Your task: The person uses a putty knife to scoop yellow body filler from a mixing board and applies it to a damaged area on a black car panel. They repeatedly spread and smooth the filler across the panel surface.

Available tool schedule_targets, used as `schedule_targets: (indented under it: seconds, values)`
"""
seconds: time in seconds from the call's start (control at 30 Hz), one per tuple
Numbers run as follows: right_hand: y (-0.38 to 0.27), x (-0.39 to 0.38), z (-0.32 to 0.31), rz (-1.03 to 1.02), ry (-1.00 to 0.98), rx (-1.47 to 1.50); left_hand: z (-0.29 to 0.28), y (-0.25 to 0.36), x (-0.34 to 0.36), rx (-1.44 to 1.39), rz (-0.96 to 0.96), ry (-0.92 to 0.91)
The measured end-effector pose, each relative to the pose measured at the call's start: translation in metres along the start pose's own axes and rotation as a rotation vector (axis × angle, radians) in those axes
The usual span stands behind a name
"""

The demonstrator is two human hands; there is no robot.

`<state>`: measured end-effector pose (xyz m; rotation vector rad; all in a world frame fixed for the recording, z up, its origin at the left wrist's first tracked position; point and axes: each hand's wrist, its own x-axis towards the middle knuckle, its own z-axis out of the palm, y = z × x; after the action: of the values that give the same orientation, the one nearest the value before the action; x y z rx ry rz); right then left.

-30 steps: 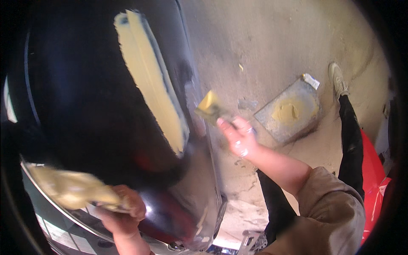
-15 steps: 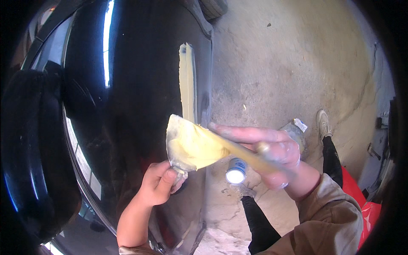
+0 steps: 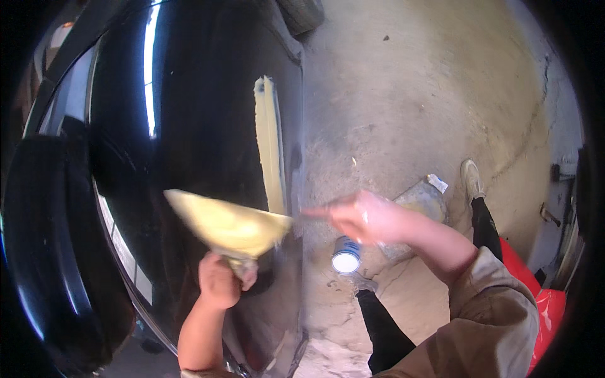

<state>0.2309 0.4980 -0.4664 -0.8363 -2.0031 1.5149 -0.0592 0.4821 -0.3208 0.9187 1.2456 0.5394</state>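
Note:
My left hand (image 3: 219, 280) is closed round the handle of a wide putty knife (image 3: 244, 267). Yellow filler (image 3: 230, 223) coats its blade, which is smeared by motion above the black car panel (image 3: 208, 145). A long pale-yellow strip of filler (image 3: 270, 151) lies along that panel near its right edge. To the right of the blade is my right hand (image 3: 368, 217), its index finger stretched toward the panel edge and the other fingers curled. Motion blurs its fingertips, and the spreader it held earlier cannot be made out now.
Below my right hand, a blue can with a white end (image 3: 346, 261) stands on the concrete floor (image 3: 391, 113). A grey flat sheet (image 3: 419, 205) lies beside it. My shoe (image 3: 471, 179) is on the right, near red material (image 3: 548, 321). A tyre (image 3: 301, 14) is at the top.
The filler-coated putty knife has swung left and turned, apart from my right hand. My right hand has shifted slightly left, and the spreader seen in it no longer shows clearly.

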Motion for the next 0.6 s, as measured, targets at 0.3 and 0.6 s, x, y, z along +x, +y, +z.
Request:
schedule_targets:
  seconds: [0.3, 0.6]
  values:
    - [0.129, 0.148, -0.009, -0.021, 1.037, 0.185, 0.004, 0.013, 0.003, -0.015, 0.119, 0.029]
    - [0.157, 0.227, -0.013, -0.122, 1.114, 0.127, -0.007, 0.015, 0.006, -0.032, 0.116, 0.053]
